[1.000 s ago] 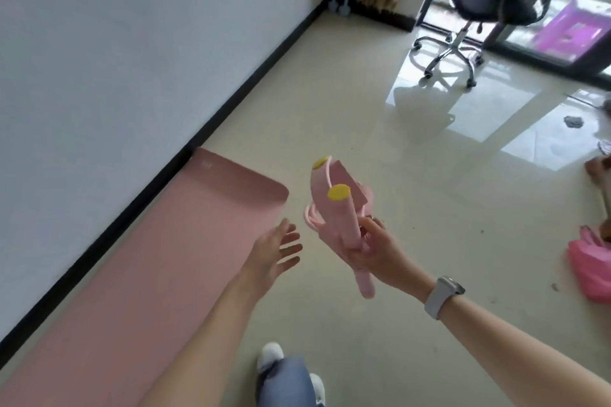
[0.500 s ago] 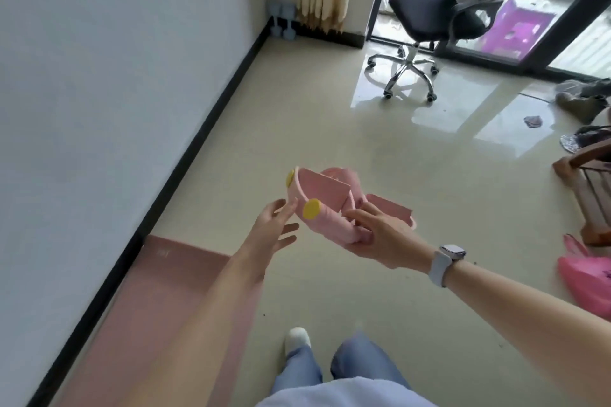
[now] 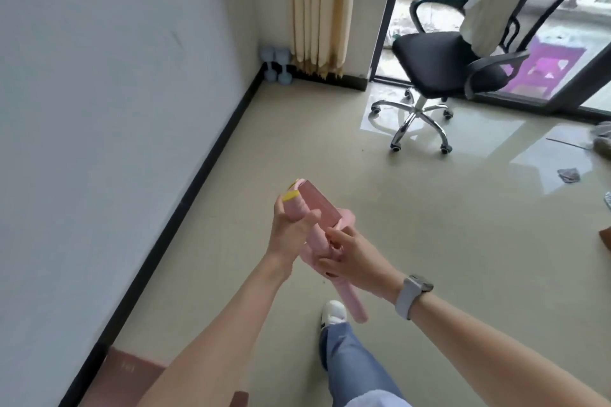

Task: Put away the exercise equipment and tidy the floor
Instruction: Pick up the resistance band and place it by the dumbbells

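Up in front of the person, a pink exerciser (image 3: 325,243) with yellow end caps is held above the floor (image 3: 380,208). Left hand (image 3: 289,233) wraps its upper handle; right hand (image 3: 352,256) pinches its middle. Dumbbells (image 3: 276,64) stand in the corner beside a curtain (image 3: 319,6).

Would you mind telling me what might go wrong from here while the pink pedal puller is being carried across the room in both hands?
The pink pedal puller is held bunched, the left hand near a yellow-capped end, the right hand mid-bundle; one handle hangs below, so it might slip or swing loose. The pink mat edge lies near the feet, a possible trip. The office chair stands ahead beside the dumbbells corner and could obstruct the walk.
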Demonstrator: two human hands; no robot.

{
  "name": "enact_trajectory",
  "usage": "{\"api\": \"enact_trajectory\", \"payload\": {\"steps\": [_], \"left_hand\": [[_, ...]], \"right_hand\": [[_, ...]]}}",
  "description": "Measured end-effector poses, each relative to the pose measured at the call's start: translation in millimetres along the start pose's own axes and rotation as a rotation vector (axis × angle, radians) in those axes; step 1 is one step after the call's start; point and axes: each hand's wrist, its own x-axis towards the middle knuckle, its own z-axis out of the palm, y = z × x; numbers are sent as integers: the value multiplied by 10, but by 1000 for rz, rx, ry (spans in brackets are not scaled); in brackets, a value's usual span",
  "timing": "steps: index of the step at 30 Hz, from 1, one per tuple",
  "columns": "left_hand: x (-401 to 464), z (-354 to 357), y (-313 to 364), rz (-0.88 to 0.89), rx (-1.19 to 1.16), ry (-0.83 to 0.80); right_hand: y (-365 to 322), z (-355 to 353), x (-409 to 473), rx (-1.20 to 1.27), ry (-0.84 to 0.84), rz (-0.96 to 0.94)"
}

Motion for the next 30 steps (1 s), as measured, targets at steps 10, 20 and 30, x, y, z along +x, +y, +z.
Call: {"api": "enact_trajectory", "payload": {"steps": [10, 20, 30], "left_hand": [[1997, -95, 1245, -56, -113, 51], [4255, -711, 2142, 125, 423, -199], [6162, -902, 2807, 92, 773, -402]], "right_hand": [[-60, -1269, 2191, 824, -318, 211], [-768, -2397, 5067, 901, -243, 405], [-929, -2967, 7067, 828, -422, 734]]}}
